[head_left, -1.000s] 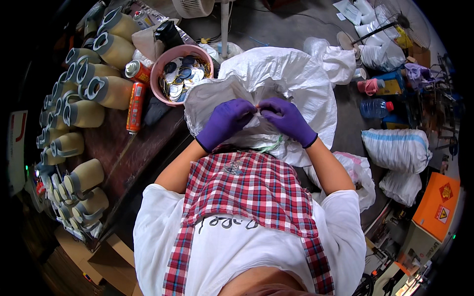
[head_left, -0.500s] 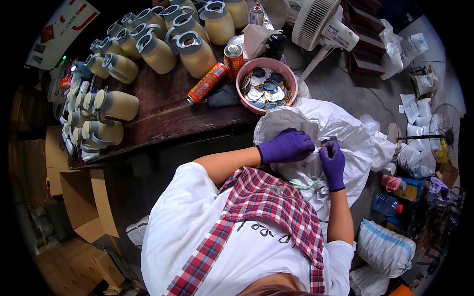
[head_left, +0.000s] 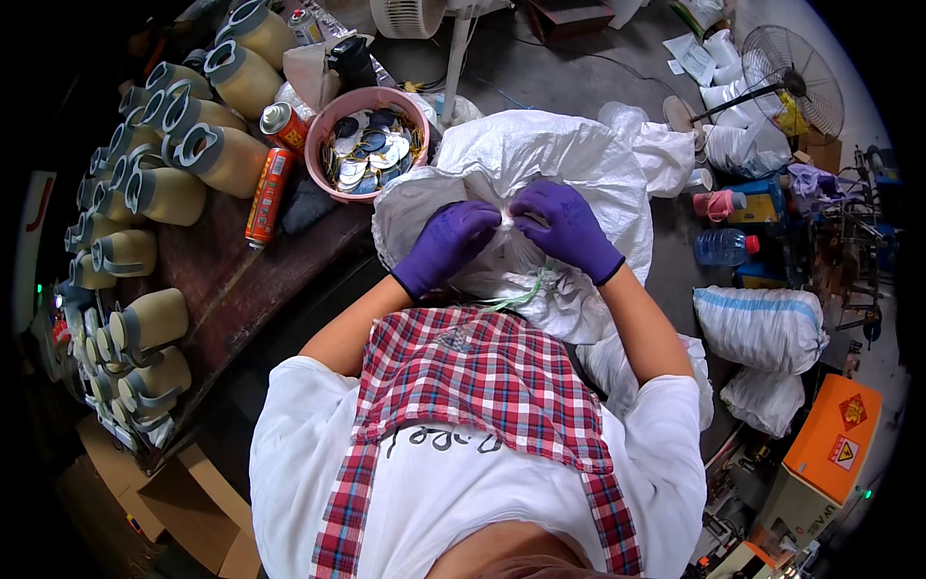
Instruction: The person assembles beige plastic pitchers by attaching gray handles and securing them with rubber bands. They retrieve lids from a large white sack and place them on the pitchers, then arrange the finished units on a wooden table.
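A large white woven sack [head_left: 540, 135] lies with its mouth open in front of me. Over that mouth, my left hand [head_left: 446, 243] and my right hand [head_left: 567, 230], both in purple gloves, meet almost fingertip to fingertip. The fingers of each are closed in a pinch. Something small and whitish shows between them, too small to name; it may be a fold of the sack. A green tie [head_left: 526, 292] hangs on the sack's near side. Just beyond my left hand, a pink basin [head_left: 311, 145] holds many round white and dark discs with yellowish strands.
Many beige-and-grey jugs [head_left: 231, 159] crowd the dark red table [head_left: 227, 241] at left. Orange spray cans [head_left: 267, 198] sit beside the basin. A white fan [head_left: 410, 14] stands beyond; a black fan [head_left: 791, 82], a water bottle [head_left: 723, 248] and stuffed sacks [head_left: 757, 328] are right. Cardboard boxes [head_left: 198, 511] lie lower left.
My view has turned to the right, so the table and basin sit further left. My hands have come closer together over the sack's mouth, both still pinching.
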Available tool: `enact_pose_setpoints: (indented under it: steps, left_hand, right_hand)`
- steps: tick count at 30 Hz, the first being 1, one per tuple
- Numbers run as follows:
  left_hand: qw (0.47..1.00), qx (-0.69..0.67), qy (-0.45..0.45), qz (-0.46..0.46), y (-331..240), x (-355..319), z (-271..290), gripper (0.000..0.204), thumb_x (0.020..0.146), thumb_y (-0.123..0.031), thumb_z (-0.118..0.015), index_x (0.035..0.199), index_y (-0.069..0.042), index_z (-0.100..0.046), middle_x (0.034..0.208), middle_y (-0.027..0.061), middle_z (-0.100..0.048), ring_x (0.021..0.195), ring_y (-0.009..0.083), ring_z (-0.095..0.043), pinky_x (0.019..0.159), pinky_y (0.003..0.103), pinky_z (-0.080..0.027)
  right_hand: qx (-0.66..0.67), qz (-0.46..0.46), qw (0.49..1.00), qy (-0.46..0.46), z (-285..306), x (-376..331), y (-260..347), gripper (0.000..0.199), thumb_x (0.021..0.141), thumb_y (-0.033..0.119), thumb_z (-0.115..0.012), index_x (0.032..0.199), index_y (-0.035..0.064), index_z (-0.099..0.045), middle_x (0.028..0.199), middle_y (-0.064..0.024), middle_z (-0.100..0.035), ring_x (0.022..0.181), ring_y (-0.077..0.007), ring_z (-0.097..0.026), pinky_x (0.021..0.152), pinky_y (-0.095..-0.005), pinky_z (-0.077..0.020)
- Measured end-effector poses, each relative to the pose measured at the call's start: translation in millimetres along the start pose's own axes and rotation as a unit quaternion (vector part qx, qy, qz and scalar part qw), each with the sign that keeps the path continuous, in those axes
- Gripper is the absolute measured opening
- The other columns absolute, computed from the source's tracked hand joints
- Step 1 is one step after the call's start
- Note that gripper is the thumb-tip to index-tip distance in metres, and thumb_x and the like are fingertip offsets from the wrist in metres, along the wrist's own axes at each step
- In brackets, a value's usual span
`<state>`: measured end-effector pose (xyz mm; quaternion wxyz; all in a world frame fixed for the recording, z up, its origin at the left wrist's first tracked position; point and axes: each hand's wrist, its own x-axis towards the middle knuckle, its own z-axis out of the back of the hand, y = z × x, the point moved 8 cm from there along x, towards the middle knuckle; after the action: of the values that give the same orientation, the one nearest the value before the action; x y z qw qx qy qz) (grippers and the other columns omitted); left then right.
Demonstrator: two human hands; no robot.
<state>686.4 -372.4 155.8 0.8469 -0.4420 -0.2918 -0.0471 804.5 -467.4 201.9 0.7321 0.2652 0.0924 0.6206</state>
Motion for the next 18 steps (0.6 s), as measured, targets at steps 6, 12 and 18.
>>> enact_pose_setpoints:
  steps: [6,12,18]
  left_hand:
    - [0.999,-0.026,-0.016,0.012,-2,2,0,0.026,0.085,0.000,-0.072,0.108,-0.006,-0.063,0.107,0.0151,-0.069,0.098,0.0351,-0.068,0.086,0.041,-0.055]
    - [1.000,-0.001,-0.002,0.011,-5,0,0,0.025,0.083,-0.004,-0.073,0.106,-0.008,-0.062,0.104,0.0124,-0.068,0.095,0.0338,-0.067,0.083,0.042,-0.053]
    - [0.999,0.037,0.015,0.016,-15,2,12,0.022,0.084,-0.006,-0.072,0.105,-0.009,-0.063,0.104,0.0112,-0.067,0.094,0.0325,-0.066,0.081,0.041,-0.053]
  right_hand:
    - [-0.031,0.007,0.999,-0.016,17,6,24,0.014,0.078,0.017,-0.071,0.090,0.0102,-0.067,0.087,-0.0077,-0.066,0.083,-0.0300,-0.065,0.071,-0.0405,-0.0480]
    - [-0.106,0.025,0.994,0.012,-1,6,26,0.010,0.078,0.019,-0.069,0.081,0.0101,-0.066,0.078,-0.0077,-0.065,0.076,-0.0297,-0.065,0.068,-0.0421,-0.0476]
    - [-0.041,-0.086,0.993,-0.069,21,-15,-11,0.010,0.080,0.019,-0.069,0.080,0.0089,-0.068,0.078,-0.0093,-0.067,0.073,-0.0296,-0.066,0.068,-0.0422,-0.0493]
